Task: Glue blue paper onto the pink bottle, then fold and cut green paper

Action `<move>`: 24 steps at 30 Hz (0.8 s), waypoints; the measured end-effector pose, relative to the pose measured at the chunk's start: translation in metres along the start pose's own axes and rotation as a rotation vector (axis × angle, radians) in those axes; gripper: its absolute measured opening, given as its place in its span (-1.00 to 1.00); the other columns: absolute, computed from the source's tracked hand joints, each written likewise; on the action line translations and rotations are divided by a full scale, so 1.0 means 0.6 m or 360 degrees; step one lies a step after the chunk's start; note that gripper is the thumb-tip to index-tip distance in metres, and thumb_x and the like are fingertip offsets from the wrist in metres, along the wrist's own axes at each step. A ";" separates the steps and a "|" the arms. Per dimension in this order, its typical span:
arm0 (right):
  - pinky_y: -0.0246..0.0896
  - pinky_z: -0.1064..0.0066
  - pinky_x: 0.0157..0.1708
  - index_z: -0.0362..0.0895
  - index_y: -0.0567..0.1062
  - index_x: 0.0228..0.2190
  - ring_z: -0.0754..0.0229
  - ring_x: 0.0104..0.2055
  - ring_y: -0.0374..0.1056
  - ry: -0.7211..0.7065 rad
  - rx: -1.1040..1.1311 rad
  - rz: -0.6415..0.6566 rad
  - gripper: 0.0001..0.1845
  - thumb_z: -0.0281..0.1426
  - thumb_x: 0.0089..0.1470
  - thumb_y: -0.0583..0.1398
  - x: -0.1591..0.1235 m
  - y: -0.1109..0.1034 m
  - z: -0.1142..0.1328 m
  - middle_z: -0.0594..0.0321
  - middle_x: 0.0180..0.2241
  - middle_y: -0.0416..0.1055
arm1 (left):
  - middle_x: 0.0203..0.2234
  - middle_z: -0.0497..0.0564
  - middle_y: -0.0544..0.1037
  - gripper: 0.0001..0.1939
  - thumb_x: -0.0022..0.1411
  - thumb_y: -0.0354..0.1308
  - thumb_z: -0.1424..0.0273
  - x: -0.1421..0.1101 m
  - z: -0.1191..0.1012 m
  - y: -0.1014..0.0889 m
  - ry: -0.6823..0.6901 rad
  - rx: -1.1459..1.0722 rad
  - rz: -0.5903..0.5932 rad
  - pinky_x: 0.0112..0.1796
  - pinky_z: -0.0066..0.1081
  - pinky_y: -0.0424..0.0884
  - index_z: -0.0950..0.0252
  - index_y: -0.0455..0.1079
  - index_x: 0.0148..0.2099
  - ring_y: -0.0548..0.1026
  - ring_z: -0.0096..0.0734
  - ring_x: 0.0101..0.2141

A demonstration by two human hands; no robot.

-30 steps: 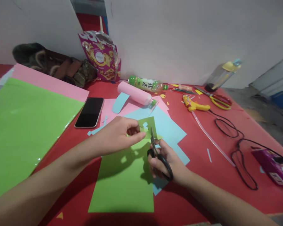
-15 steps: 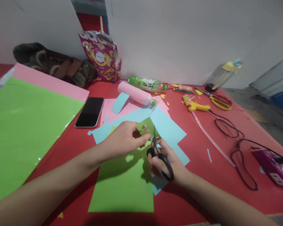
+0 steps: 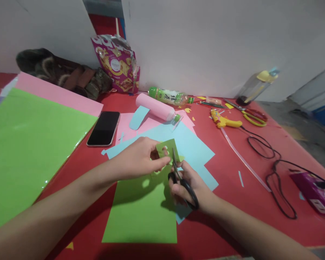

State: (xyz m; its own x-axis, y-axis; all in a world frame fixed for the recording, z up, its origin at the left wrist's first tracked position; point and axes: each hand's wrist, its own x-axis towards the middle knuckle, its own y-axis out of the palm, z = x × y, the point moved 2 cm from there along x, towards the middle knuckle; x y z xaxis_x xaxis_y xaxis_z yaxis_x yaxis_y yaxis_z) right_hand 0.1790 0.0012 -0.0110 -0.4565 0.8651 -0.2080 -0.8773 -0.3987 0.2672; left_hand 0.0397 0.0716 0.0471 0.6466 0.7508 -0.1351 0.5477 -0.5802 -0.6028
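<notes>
Between its thumb and fingers, my left hand (image 3: 146,156) pinches a small piece of green paper (image 3: 168,144) with cut-out holes in it. My right hand (image 3: 191,186) has its fingers through the black handles of a pair of scissors (image 3: 188,191). The scissors' blades point up and away from me and lie against the right part of the green piece. Below both hands a larger green sheet (image 3: 141,220) lies flat, partly over light blue paper (image 3: 197,144). A pink-wrapped bottle (image 3: 154,106) lies just beyond the hands.
A phone (image 3: 104,128) and a stack of green sheets (image 3: 38,144) lie to the left. On the right are a yellow glue gun (image 3: 224,121), its looped cord, red-and-yellow-handled tools (image 3: 254,117) and a purple box (image 3: 311,193). A snack bag (image 3: 116,65) and green-capped bottle (image 3: 168,95) stand or lie by the wall.
The green piece has turned a little in my left hand and its upper edge sits slightly lower. The scissors' blades have shifted slightly left across it.
</notes>
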 end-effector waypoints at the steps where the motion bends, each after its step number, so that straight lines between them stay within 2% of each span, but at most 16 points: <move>1: -0.05 0.66 -0.79 -0.08 0.07 -0.36 0.50 -0.74 0.11 0.0011 0.0012 -0.0001 -0.53 -0.13 -0.18 0.20 0.000 0.000 0.000 0.53 -0.64 0.16 | -0.73 -0.14 0.36 -0.83 0.00 -0.02 0.41 0.000 0.000 -0.001 0.0007 -0.0003 0.0004 -0.65 -0.62 0.12 0.33 0.28 -0.57 0.27 -0.60 -0.69; 9: 0.00 0.67 -0.78 -0.07 0.08 -0.40 0.51 -0.76 0.08 0.0033 0.0062 0.0003 -0.54 -0.15 -0.20 0.22 0.001 0.001 -0.003 0.58 -0.67 0.11 | -0.72 -0.16 0.31 -0.87 -0.02 0.01 0.37 -0.002 0.006 -0.009 -0.0009 0.0018 0.0115 -0.66 -0.62 0.10 0.32 0.28 -0.54 0.22 -0.61 -0.68; 14: -0.02 0.69 -0.80 -0.07 0.07 -0.41 0.51 -0.76 0.11 0.0058 0.0033 0.0002 -0.54 -0.14 -0.21 0.22 0.001 0.001 -0.002 0.58 -0.68 0.11 | -0.72 -0.13 0.32 -0.80 -0.06 0.05 0.32 -0.002 0.009 -0.014 -0.0055 0.0076 -0.0015 -0.63 -0.59 0.11 0.33 0.27 -0.60 0.25 -0.57 -0.64; 24: -0.01 0.71 -0.81 -0.07 0.06 -0.40 0.52 -0.76 0.12 0.0030 0.0067 -0.0006 -0.53 -0.15 -0.20 0.22 0.001 0.002 -0.002 0.58 -0.67 0.14 | -0.67 -0.13 0.37 -0.85 -0.07 0.08 0.34 -0.003 0.007 -0.022 -0.0149 -0.0100 -0.0056 -0.58 -0.60 0.19 0.33 0.30 -0.54 0.31 -0.56 -0.60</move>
State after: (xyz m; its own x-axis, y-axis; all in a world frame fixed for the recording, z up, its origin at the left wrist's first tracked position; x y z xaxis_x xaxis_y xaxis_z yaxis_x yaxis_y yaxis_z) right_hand 0.1776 0.0010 -0.0117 -0.4563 0.8605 -0.2266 -0.8721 -0.3820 0.3057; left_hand 0.0294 0.0791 0.0520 0.5756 0.7955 -0.1894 0.6034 -0.5695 -0.5582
